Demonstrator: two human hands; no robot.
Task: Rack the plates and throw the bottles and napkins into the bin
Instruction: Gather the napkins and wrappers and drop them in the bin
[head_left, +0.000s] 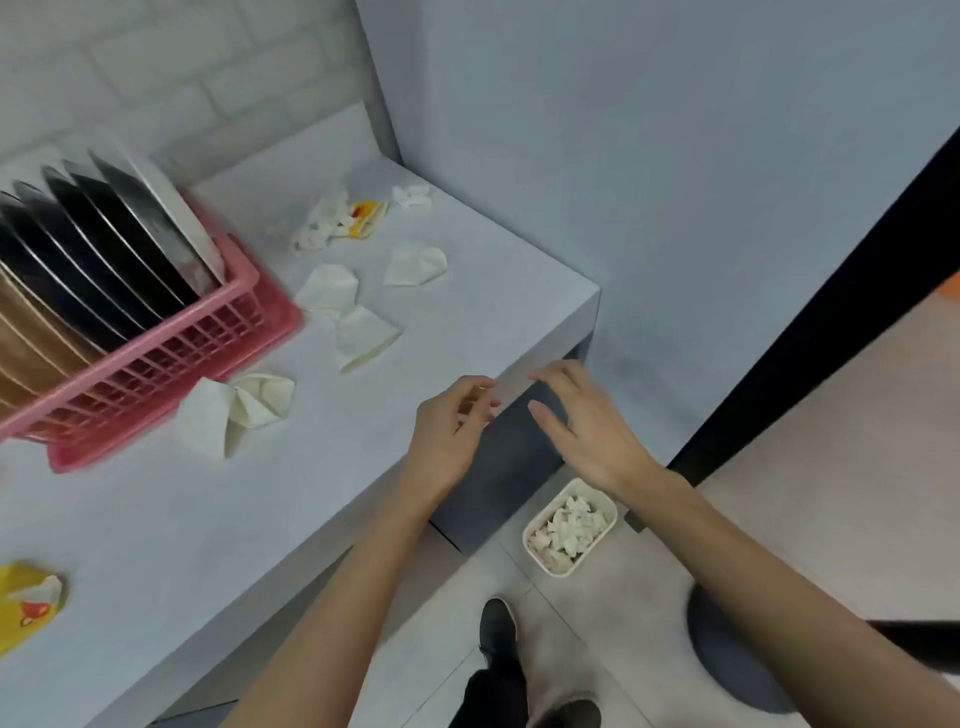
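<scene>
Two bare forearms reached in from the bottom edge, nearest the viewer. The left hand (451, 431) hovered over the pale table (156, 545) edge, fingers curled loosely; something small might have sat in them, but blur hid it. The right hand (582, 421) hung past the table's corner with fingers spread, holding nothing. At the left, cut off by the frame, a pink rack (171, 353) held upright plates (104, 249), dark, brown and white. Crumpled napkins (332, 291) lay scattered on the table beside the rack. On the floor below the hands, a small white bin (570, 527) held napkin scraps. A yellow wrapper (28, 603) lay cropped at the left edge.
</scene>
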